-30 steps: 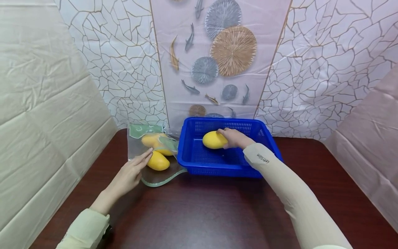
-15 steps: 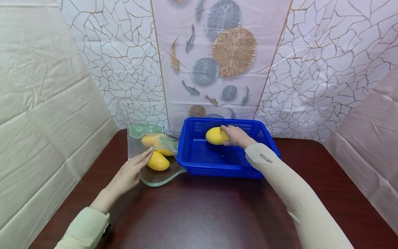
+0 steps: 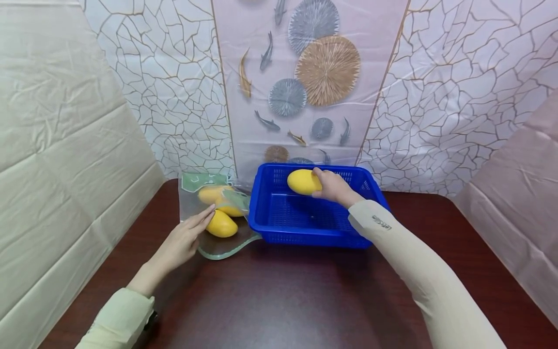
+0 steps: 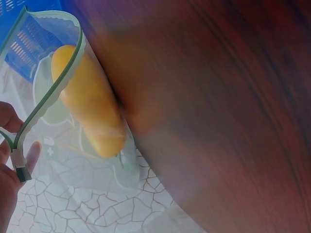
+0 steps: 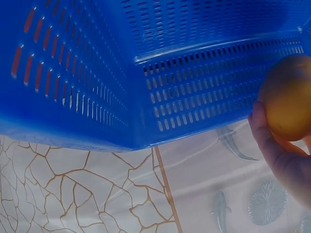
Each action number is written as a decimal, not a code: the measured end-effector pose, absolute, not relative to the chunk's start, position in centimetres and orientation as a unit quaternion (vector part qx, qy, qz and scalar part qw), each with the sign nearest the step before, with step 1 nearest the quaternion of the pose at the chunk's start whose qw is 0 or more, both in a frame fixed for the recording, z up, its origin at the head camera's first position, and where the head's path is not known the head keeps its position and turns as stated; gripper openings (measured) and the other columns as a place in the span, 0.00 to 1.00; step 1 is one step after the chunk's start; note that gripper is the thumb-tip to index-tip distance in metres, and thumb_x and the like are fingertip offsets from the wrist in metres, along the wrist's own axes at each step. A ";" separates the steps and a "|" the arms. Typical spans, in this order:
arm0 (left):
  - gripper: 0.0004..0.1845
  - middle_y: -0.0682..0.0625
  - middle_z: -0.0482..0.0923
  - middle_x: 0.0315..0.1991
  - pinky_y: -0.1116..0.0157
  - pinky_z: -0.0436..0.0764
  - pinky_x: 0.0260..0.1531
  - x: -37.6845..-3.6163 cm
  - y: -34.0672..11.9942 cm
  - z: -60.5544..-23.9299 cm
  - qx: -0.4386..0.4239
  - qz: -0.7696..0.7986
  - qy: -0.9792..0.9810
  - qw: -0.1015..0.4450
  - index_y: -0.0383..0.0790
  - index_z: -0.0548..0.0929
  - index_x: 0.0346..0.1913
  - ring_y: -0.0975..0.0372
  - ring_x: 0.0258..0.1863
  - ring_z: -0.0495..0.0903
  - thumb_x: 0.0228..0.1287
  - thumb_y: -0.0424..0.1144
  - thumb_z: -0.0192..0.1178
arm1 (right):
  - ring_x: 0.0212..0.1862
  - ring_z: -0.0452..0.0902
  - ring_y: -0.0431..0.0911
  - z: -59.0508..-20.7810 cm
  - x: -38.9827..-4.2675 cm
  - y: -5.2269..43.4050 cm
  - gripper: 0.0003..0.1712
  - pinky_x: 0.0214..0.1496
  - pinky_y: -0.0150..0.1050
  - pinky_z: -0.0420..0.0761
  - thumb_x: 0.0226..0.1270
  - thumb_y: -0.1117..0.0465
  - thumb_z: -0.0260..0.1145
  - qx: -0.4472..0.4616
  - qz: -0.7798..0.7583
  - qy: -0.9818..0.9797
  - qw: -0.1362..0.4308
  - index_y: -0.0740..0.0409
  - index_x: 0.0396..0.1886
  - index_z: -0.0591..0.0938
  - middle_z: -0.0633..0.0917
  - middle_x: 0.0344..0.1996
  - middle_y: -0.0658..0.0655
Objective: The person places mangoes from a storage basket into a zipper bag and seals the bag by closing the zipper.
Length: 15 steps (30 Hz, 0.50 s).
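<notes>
My right hand (image 3: 333, 186) grips a yellow mango (image 3: 303, 182) at its right end, up by the back rim of the blue basket (image 3: 314, 238). The right wrist view shows the fingers (image 5: 265, 133) around the same mango (image 5: 291, 97), with the basket's slotted walls beside it. My left hand (image 3: 178, 245) is at the mouth of a clear zip bag (image 3: 188, 208) with a green edge. Up close, its fingers pinch the end of the bag's green zip strip (image 4: 43, 103). Several mangoes lie in the bag, the nearest mango (image 3: 222, 224) at its mouth below my left fingertips.
The bag lies left of the basket on a dark red-brown table (image 3: 279, 295). Behind them hangs a patterned cloth (image 3: 192, 87) with a fish and disc print. A pale cloth wall (image 3: 65, 169) rises on the left, another cloth wall (image 3: 519, 194) on the right.
My right hand has lifted the mango from inside the basket upward and back, toward the far rim. My left hand and the bag have stayed in place.
</notes>
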<state>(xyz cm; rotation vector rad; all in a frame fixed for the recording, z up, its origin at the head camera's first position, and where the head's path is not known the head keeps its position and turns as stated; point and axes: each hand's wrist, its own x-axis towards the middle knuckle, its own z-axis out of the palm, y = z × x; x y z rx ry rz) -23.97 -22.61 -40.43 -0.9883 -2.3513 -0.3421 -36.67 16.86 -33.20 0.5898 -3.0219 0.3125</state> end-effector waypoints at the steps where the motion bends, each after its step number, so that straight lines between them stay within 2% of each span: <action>1: 0.43 0.41 0.65 0.68 0.54 0.76 0.45 -24.0 -22.6 -40.4 -0.369 -0.128 -0.877 0.280 0.27 0.69 0.63 0.49 0.59 0.72 0.34 0.12 0.60 | 0.47 0.77 0.57 -33.1 -36.5 16.9 0.37 0.50 0.52 0.75 0.56 0.56 0.67 0.190 0.106 -0.976 0.025 0.65 0.63 0.67 0.79 0.50 0.68; 9: 0.43 0.41 0.65 0.68 0.53 0.77 0.46 -24.0 -22.4 -40.3 -0.369 -0.127 -0.878 0.279 0.28 0.69 0.64 0.49 0.59 0.72 0.35 0.12 0.59 | 0.39 0.76 0.55 -32.9 -35.5 17.0 0.35 0.44 0.50 0.75 0.57 0.55 0.66 0.188 0.156 -0.969 0.039 0.66 0.61 0.68 0.81 0.45 0.67; 15: 0.43 0.40 0.64 0.68 0.52 0.77 0.47 -24.0 -22.3 -40.3 -0.368 -0.127 -0.879 0.276 0.28 0.68 0.65 0.49 0.60 0.71 0.35 0.12 0.60 | 0.39 0.75 0.54 -33.2 -34.8 16.9 0.34 0.44 0.50 0.75 0.58 0.54 0.65 0.183 0.176 -0.966 0.038 0.66 0.61 0.68 0.81 0.43 0.66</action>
